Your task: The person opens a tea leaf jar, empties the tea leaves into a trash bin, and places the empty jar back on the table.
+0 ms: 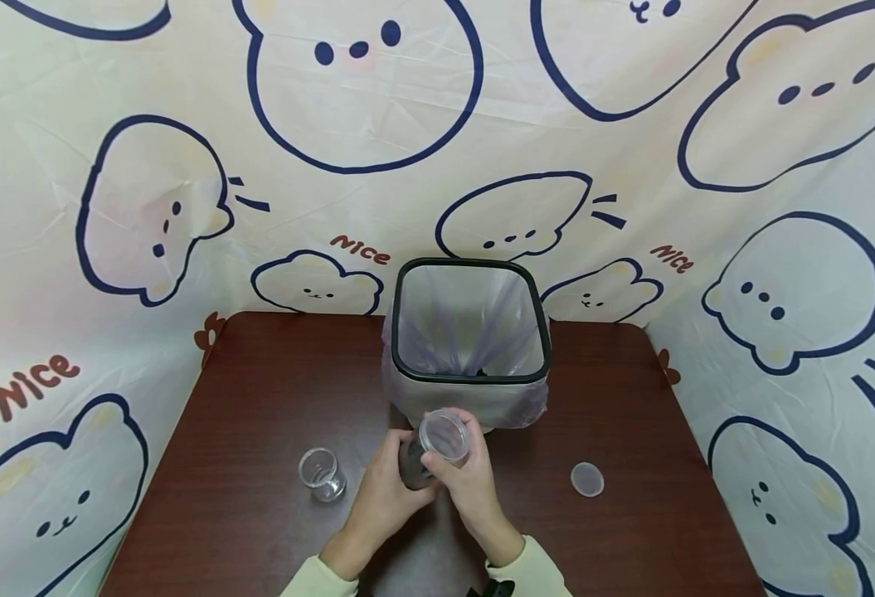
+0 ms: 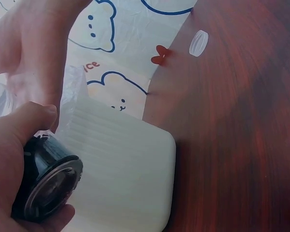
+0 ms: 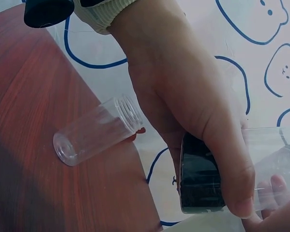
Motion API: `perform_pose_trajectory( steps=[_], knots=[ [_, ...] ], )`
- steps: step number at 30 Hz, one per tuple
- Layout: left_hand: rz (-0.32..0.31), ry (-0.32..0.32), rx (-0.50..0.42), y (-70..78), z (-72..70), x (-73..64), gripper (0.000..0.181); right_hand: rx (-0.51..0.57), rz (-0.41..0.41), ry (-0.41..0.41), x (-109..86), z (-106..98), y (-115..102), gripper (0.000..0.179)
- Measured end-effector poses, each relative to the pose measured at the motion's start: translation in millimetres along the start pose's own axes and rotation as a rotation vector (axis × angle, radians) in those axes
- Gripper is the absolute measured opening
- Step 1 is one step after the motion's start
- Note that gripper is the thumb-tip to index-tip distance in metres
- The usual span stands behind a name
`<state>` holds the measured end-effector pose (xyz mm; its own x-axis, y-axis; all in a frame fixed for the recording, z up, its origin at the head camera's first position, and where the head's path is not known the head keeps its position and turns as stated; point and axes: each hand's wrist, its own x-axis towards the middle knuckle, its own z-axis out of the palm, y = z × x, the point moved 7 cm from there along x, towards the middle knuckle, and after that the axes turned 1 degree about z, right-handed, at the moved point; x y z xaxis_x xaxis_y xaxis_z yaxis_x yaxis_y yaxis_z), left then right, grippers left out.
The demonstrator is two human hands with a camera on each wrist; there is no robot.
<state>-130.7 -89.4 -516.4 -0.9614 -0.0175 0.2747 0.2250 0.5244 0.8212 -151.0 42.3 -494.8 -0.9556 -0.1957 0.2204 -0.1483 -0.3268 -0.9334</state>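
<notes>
Both hands hold a clear plastic jar [image 1: 443, 436] whose one end is dark; whether this is a label or its contents I cannot tell. My left hand [image 1: 386, 484] grips the dark end [image 3: 200, 174], its thumb laid across it in the right wrist view. The round clear-faced base [image 2: 53, 188] shows in the left wrist view. My right hand [image 1: 469, 481] holds the clear end, with the thumb near its round rim. Left of the hands, an uncapped clear jar [image 1: 322, 474] with a threaded neck stands upright. A translucent round lid [image 1: 587, 479] lies to the right.
Directly beyond the hands stands a pale waste bin [image 1: 437, 394] with a black rim and a lavender liner bag. It sits at the back edge of the dark red-brown table [image 1: 288, 373]. A cartoon-printed cloth [image 1: 377, 207] hangs behind and at both sides.
</notes>
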Motion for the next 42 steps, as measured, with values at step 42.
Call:
perform_pose_trajectory(
  steps=[42],
  knots=[
    [0.045, -0.007, 0.006, -0.1, 1.7, -2.7, 0.066, 0.065, 0.06, -0.072, -3.6, -6.8, 5.8, 0.062]
  ],
)
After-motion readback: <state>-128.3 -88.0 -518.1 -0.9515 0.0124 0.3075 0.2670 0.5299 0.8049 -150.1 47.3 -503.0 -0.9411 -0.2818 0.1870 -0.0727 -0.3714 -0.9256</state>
